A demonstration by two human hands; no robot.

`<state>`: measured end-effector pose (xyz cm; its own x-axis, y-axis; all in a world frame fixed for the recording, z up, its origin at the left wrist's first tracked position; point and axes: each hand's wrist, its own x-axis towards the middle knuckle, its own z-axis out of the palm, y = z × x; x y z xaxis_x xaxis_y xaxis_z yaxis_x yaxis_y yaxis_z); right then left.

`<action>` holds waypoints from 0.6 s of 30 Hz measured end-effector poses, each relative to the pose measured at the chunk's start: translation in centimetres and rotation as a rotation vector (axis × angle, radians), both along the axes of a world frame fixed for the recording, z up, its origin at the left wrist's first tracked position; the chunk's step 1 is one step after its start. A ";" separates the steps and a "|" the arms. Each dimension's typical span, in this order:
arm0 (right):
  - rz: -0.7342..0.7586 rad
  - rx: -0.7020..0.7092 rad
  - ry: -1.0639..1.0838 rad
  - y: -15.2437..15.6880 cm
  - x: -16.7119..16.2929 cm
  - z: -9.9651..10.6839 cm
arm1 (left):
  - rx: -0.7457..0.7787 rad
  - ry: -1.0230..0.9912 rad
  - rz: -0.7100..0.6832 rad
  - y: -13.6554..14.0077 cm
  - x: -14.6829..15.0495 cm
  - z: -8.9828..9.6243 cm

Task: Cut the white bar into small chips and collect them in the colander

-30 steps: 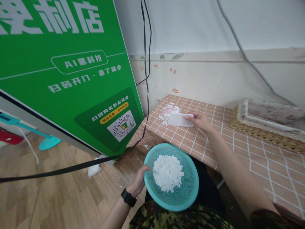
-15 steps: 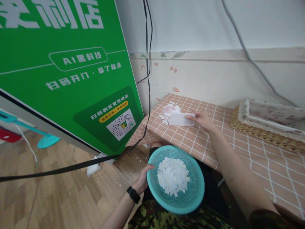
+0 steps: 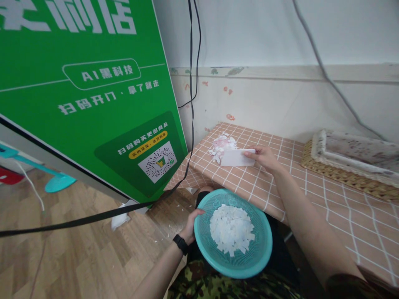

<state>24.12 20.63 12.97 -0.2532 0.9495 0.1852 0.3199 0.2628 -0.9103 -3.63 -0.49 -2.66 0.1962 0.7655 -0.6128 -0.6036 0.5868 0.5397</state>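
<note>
A blue bowl (image 3: 249, 265) full of white paper bits (image 3: 231, 228) is held by its left rim in the left hand (image 3: 192, 224), fingers closed on it, near the lap. A white card (image 3: 237, 158) is pinched by the right hand (image 3: 264, 157) on the checked table (image 3: 311, 195), just right of a small scrap pile (image 3: 222, 145). A woven basket (image 3: 352, 176) sits far right.

Teal basket (image 3: 233, 232) has shifted right, nearer table (image 3: 311, 195).
</note>
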 end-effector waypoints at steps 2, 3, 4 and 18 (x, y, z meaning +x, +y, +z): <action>-0.027 0.011 0.016 0.0 0.0 0.1 | -0.003 0.008 -0.038 -0.1 0.1 -0.5; -0.043 0.017 0.022 -0.1 -0.1 0.1 | -0.002 0.010 -0.053 -0.1 0.1 -0.6; -0.056 0.021 0.022 -0.1 -0.3 0.1 | -0.001 0.011 -0.063 -0.1 0.1 -0.7; -0.032 0.072 -0.018 -1.2 -2.5 0.4 | 0.030 0.032 -0.049 -0.4 0.5 -0.5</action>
